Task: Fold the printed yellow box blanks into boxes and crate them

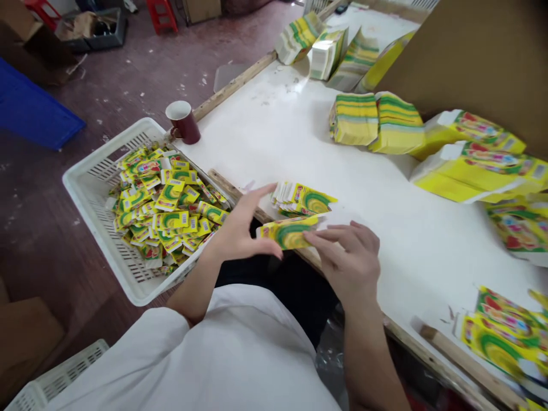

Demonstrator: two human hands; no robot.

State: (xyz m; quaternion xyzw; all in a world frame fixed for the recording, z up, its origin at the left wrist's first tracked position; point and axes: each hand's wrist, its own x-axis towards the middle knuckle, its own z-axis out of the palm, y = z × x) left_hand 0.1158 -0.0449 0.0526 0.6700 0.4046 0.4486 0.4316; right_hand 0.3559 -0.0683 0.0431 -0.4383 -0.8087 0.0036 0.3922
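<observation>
My left hand [240, 228] and my right hand [349, 254] hold a small yellow and green carton [289, 232] between them at the near edge of the white table [299, 142]. The left fingers grip its left end, the right fingertips its right end. Just behind it lies a short stack of flat yellow cartons [302, 200] on the table. To my left stands a white plastic basket [92, 188] filled with several small yellow and green cartons [165, 202].
A dark red mug [183, 121] stands at the table's left corner. Bundles of flat yellow-green cartons [377, 120] lie along the far and right side, with more at the near right [505, 337]. A brown cardboard sheet [479, 51] rises at the upper right. Another white basket [51, 379] sits lower left.
</observation>
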